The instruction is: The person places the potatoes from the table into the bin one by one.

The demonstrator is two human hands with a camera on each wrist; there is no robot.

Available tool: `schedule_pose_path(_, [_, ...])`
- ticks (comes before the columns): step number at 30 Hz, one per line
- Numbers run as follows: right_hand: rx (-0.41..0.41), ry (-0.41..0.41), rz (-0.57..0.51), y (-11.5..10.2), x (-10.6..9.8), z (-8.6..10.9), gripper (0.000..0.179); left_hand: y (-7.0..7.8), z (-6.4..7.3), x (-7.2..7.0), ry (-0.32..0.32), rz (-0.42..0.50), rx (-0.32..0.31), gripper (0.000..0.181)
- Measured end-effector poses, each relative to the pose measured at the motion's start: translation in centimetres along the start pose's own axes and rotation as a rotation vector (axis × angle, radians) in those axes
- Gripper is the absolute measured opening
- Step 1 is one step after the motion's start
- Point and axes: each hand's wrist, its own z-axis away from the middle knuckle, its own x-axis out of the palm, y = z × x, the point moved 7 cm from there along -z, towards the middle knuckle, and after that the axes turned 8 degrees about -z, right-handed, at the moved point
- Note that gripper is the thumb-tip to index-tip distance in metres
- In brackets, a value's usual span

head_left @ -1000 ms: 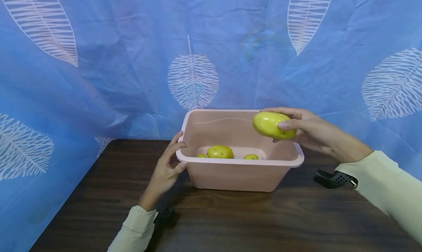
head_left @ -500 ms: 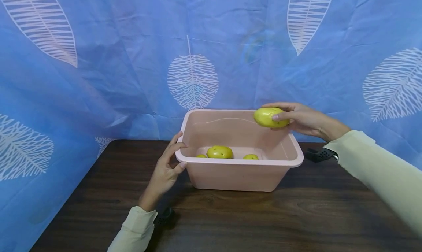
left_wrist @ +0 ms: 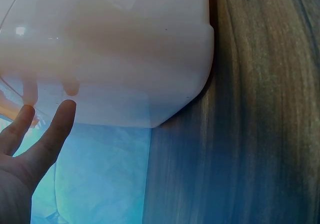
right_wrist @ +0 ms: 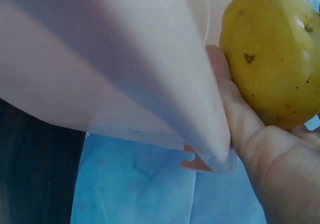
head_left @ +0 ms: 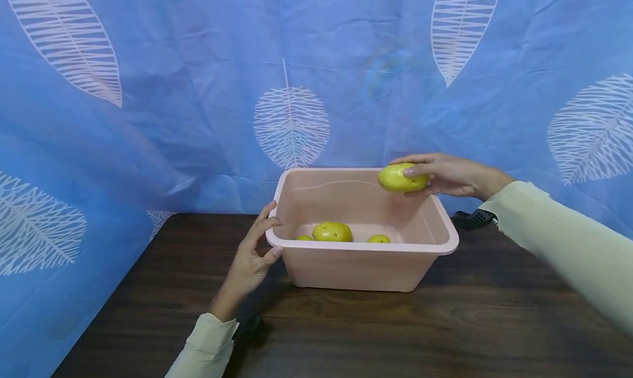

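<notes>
In the head view, my right hand (head_left: 447,174) holds a glossy yellow potato (head_left: 401,178) between thumb and fingers, above the back right part of a pink plastic tub (head_left: 356,265). Dark specks mark the potato (right_wrist: 272,54) in the right wrist view, where the hand overlaps the tub's edge. My left hand (head_left: 252,257) grips the tub's left rim, with a finger over the edge and the thumb at the front corner. Two of its fingers (left_wrist: 60,126) show close against the outer wall in the left wrist view. Inside the tub lies a potato (head_left: 332,232), plus a smaller-looking one (head_left: 378,239).
A third yellow piece (head_left: 304,238) peeks over the tub's front rim, mostly hidden. The tub stands on a dark wooden table (head_left: 346,334). Behind it hangs a blue cloth (head_left: 207,120) with white leaf prints, close to the tub's back.
My right hand has moved back and slightly left with the potato, its forearm reaching farther over the table. The left hand keeps its place on the rim.
</notes>
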Motion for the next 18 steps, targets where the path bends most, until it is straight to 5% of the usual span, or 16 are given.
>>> schedule_pose_path(18, [0.06, 0.029, -0.024, 0.39, -0.4, -0.69, 0.055, 0.12, -0.02, 0.07, 0.001, 0.005, 0.008, 0.044])
